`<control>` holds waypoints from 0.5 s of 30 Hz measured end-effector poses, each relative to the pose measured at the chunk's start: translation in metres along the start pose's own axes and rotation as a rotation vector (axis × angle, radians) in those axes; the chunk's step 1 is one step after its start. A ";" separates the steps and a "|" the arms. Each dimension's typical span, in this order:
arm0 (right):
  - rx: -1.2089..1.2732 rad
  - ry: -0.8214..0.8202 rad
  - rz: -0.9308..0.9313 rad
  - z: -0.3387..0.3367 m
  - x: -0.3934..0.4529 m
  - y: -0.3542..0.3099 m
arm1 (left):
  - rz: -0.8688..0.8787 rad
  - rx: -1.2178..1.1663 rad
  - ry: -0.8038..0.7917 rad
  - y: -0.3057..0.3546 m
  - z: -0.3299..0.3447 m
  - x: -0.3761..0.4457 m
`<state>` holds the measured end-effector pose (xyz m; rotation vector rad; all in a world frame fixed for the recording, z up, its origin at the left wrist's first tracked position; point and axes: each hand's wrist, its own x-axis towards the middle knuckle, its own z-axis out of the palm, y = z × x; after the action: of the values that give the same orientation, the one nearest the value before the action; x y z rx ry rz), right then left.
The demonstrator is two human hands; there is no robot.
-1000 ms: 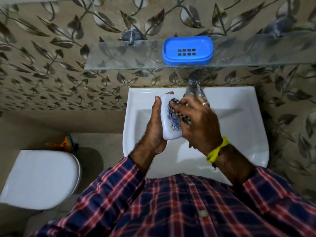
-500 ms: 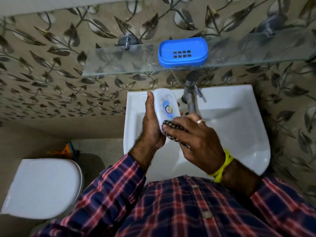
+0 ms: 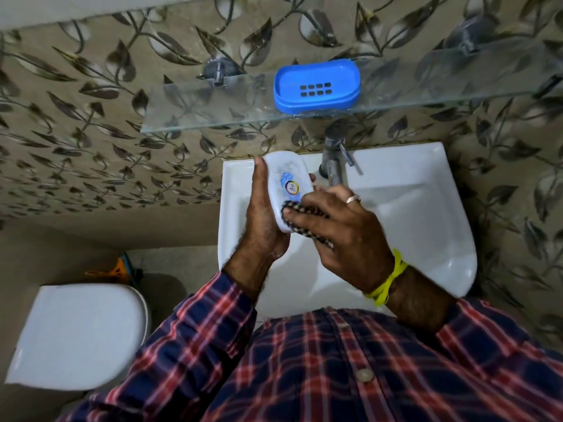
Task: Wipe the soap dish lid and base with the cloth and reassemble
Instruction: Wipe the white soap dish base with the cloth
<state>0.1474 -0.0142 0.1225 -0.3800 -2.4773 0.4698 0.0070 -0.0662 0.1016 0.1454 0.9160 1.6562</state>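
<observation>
White plastic, that is the lid (image 3: 289, 187) he has in his left hand (image 3: 262, 220): thumb along one long edge, fingertips just showing round the other, so the printed top faces up over the sink (image 3: 426, 208). His right hand (image 3: 344, 229) has its fingers curled over a bunched checked cloth (image 3: 301, 208) and presses it against the near end of the lid, where the wiping is going on.

The blue base (image 3: 316, 86) sits on its own up on the glass shelf (image 3: 213, 108), above the tap (image 3: 333, 159), well apart from the lid and, I'd judge, not yet wiped.

Both parts look like thin, stiff moulded plastic, light enough for one hand and unlikely to crack under a cloth. Smooth and glossy as the lid is, I'd expect it to turn slippery if damp, so gripping it by the long edges as he does seems right. The base should lift best by its rim, two sides pinched. The shelf is glass, so I'd set things back down on it gently when the lid goes on again.
</observation>
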 end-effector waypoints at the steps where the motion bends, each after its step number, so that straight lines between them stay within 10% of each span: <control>1: 0.001 -0.002 0.014 -0.002 -0.003 0.001 | -0.001 0.004 0.031 0.001 0.000 -0.001; 15: 0.113 0.065 0.305 0.004 0.030 -0.006 | -0.033 -0.009 0.049 -0.007 0.010 -0.026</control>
<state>0.1209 -0.0100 0.1368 -0.7194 -2.3253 0.7052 0.0257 -0.0841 0.1136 0.0840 0.9431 1.6394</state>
